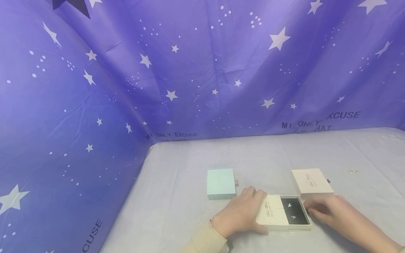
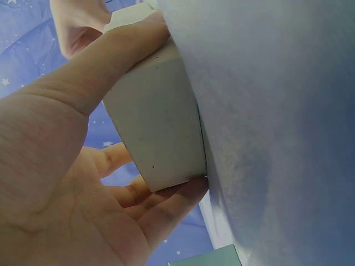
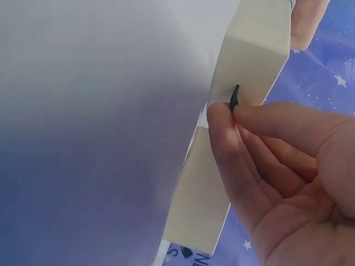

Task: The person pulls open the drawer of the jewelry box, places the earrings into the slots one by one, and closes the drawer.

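Note:
A cream drawer-style gift box (image 1: 272, 211) lies on the table with its drawer (image 1: 300, 227) slid partly out to the right. Inside the drawer, two small silvery star-shaped pieces (image 1: 289, 205) sit on a black pad (image 1: 297, 212). My left hand (image 1: 242, 212) grips the box's sleeve, thumb along the near side and fingers along the far side, as the left wrist view shows. Between thumb and index finger, my right hand (image 3: 277, 172) pinches the short black pull tab (image 3: 234, 97) on the drawer's end.
Behind my left hand stands a mint-green box (image 1: 221, 182) with a pink tab. A second cream box (image 1: 312, 181) with a dark tab lies just behind the drawer. Several tiny shiny pieces (image 1: 352, 171) lie at the right. A purple star-printed curtain (image 1: 202, 70) hangs behind the table.

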The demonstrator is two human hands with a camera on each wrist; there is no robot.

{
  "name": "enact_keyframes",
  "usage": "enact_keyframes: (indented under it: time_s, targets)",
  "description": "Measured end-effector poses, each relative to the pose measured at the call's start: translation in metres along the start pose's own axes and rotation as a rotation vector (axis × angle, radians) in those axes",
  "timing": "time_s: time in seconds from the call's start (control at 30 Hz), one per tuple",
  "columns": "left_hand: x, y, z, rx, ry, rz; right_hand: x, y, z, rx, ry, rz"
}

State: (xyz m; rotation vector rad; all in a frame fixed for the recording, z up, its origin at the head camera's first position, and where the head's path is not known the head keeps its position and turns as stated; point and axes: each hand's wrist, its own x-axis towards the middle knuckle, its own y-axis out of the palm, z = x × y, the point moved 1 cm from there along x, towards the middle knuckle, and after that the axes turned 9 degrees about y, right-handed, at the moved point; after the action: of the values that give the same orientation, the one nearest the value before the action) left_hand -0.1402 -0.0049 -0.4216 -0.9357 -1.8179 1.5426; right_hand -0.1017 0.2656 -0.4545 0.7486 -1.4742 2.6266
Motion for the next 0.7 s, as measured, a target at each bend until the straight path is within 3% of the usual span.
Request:
enact_keyframes:
  time_s: [0.37,0.53,0.7]
  targets:
    - [0.000,-0.001,-0.001,-0.015,-0.008,0.001,0.007,0.004,0.009,0.022,-0.026,0.018]
    - [0.000,-0.001,0.000,-0.019,-0.006,-0.004,0.010,0.008,0.015,0.062,-0.036,0.068]
    - [0.000,-0.001,0.000,-0.049,-0.012,-0.001,0.012,0.011,0.024,0.049,0.024,0.144]
